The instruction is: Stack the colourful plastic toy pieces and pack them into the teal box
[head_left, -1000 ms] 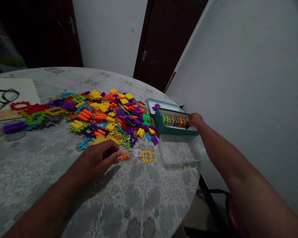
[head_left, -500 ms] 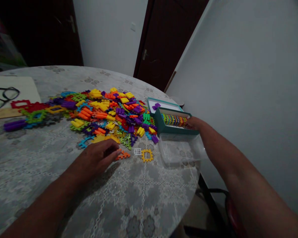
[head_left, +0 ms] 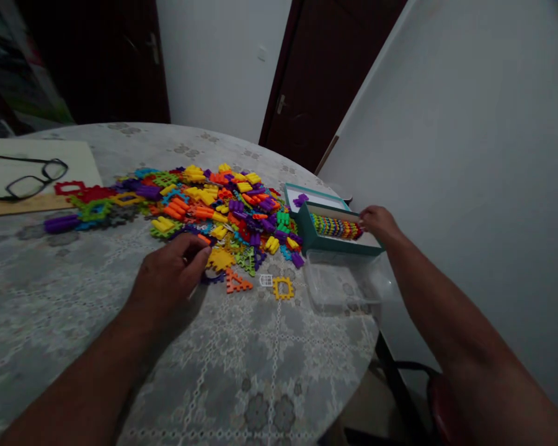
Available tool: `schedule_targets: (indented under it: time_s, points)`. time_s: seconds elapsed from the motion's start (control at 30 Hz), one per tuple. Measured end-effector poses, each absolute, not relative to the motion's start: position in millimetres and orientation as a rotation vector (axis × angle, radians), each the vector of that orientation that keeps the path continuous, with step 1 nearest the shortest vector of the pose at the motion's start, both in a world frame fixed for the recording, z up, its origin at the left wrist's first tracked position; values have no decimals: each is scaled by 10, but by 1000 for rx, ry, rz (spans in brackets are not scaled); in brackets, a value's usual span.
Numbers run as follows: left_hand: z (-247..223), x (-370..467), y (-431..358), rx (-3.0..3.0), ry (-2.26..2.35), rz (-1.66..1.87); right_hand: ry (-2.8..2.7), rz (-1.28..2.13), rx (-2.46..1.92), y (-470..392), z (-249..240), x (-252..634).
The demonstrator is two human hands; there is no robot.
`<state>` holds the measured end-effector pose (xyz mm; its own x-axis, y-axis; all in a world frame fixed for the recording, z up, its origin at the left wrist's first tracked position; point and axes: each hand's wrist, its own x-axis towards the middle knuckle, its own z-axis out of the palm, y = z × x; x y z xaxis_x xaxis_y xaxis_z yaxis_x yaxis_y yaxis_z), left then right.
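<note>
My left hand [head_left: 167, 272] is at the near left edge of a heap of plastic building pieces [head_left: 214, 207], its fingers curled toward the thumb. Whatever lies inside those fingers is hidden. Just right of it are an orange triangular piece [head_left: 237, 282] and a yellow toothed sheet [head_left: 221, 259]. My right hand [head_left: 380, 224] reaches to the right end of a dark green box [head_left: 328, 243], fingertips bent together at its rim. A packed row of multicoloured pieces [head_left: 332, 227] fills much of the box, red ones nearest the fingers. I cannot see what the fingertips grip.
In front of the box stands a clear plastic tub [head_left: 344, 288]. Behind it, a lid [head_left: 314, 196] holds a purple piece [head_left: 301, 200]. A white window piece [head_left: 266, 280] and yellow square frame [head_left: 283, 288] lie nearby. Glasses [head_left: 32, 183] rest on a board at left.
My left hand has drawn back from the orange triangle, which now shows whole. My right hand has lifted slightly at the box's end, exposing red pieces. The view has shifted a little left.
</note>
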<state>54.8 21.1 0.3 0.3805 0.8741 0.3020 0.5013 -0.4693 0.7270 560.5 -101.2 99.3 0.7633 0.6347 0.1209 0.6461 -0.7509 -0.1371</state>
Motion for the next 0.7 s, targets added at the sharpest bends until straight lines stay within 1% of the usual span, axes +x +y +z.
schedule_targets:
  time_s: [0.13, 0.23, 0.3, 0.37, 0.5, 0.7]
  points:
    - [30, 485, 254, 2071, 1313, 1028, -1332, -195, -2426, -1099, 955, 4847]
    - [17, 446, 302, 2106, 1347, 1076, -1660, -38, -2115, -1240, 789, 4069]
    - [-12, 425, 335, 2165, 1368, 1094, -1891, 60, -1860, -1315, 627, 3580]
    - [-55, 408, 364, 2235, 1397, 1079, -2046, 130, -1701, -1332, 438, 3196]
    - [-158, 393, 392, 2388, 1420, 994, -2072, 37, -1688, -1211, 51, 2814]
    - [-233, 448, 353, 2547, 1379, 726, -1939, -138, -1672, -1113, -327, 2791]
